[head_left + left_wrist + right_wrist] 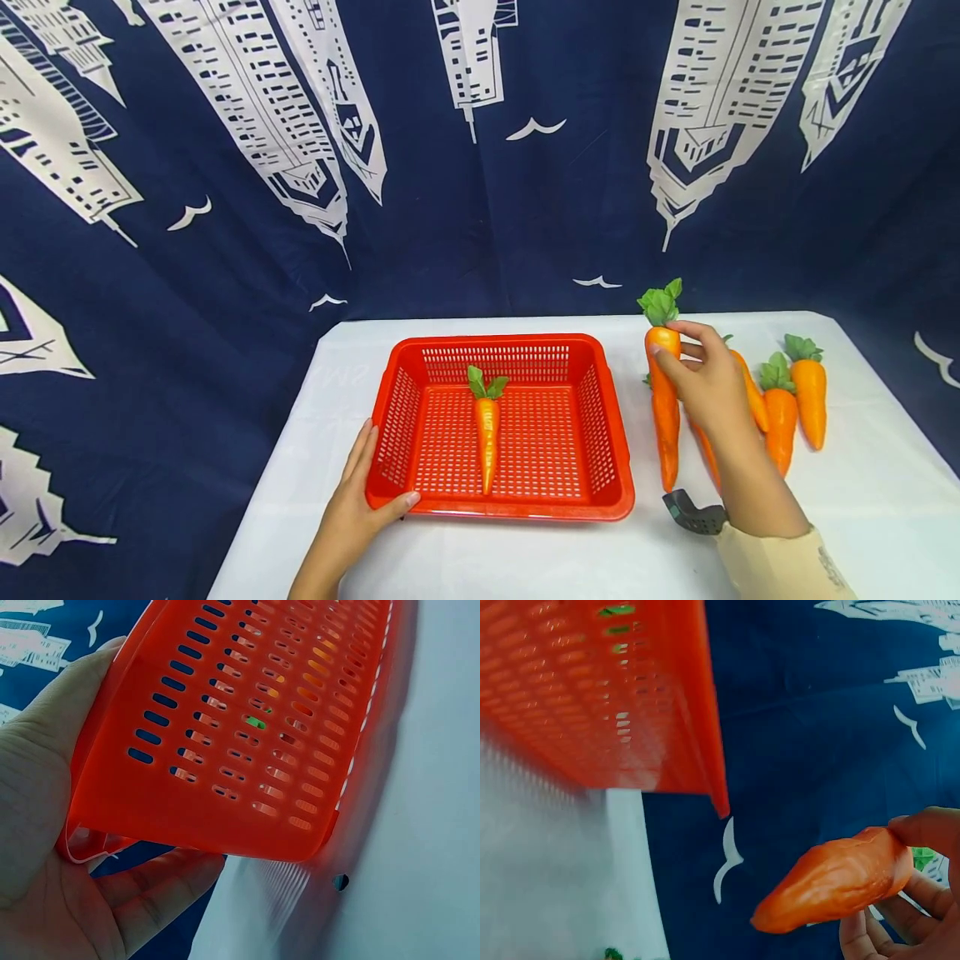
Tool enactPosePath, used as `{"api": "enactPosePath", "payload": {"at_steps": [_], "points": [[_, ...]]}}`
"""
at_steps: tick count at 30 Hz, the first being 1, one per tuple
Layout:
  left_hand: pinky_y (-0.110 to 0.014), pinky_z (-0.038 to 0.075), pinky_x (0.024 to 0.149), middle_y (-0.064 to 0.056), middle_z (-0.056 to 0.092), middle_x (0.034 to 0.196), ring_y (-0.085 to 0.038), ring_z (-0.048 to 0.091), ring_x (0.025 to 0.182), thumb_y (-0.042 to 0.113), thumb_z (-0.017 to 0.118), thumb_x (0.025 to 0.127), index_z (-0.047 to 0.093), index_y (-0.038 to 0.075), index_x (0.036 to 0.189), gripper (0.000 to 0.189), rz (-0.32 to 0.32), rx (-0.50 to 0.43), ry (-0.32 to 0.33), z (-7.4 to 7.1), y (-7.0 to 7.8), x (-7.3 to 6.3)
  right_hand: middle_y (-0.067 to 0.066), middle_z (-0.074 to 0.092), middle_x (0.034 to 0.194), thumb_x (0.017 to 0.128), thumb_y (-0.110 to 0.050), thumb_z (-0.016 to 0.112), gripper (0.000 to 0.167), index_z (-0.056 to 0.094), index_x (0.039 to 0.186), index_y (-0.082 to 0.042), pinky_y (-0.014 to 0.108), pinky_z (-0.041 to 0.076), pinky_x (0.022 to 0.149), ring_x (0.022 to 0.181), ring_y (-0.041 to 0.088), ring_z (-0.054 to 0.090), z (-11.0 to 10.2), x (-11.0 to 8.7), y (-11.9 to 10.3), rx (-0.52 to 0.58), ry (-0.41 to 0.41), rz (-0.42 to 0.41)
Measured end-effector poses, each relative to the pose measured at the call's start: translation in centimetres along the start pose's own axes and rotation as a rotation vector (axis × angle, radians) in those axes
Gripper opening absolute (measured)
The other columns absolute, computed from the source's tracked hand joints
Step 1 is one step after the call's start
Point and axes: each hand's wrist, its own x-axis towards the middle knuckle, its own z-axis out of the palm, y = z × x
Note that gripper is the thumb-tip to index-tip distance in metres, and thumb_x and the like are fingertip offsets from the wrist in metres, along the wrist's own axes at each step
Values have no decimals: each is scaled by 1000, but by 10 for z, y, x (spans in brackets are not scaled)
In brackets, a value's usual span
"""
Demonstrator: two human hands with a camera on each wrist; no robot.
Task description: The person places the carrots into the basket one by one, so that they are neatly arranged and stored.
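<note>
A red plastic basket stands on the table, one carrot with green leaves lying inside it. My left hand grips the basket's near left corner, thumb along the front rim and fingers on the left side; the left wrist view shows the hand around the rim beside the slotted wall. To the right of the basket, my right hand pinches another carrot near its leafy top, the tip pointing down toward me. This carrot appears raised beside the basket wall in the right wrist view.
Several more carrots, among them one at the far right and one beside it, lie on the white table past my right hand. A dark wrist strap is by my right forearm. Behind hangs a navy cloth with white buildings.
</note>
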Motion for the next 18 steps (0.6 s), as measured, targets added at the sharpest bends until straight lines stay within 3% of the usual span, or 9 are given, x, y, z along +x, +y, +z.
{"api": "enactPosePath", "payload": {"at_steps": [9,18], "points": [[-71,33,112,20,4,169,-33,24,155,61,83,74,12,35,163,117,-6,11,-3,0,0,1,22,61,136,99,-37,64,47,54,141,-17,10,52,69,107,39,68,11,-3,-23,19,-8,-170],[-71,35,111,19,4,170,-34,26,154,57,84,76,11,36,163,115,-2,27,2,0,-1,0,14,53,137,102,-26,60,40,58,141,-18,0,43,77,118,36,64,31,-2,-37,-14,-65,-283]]}}
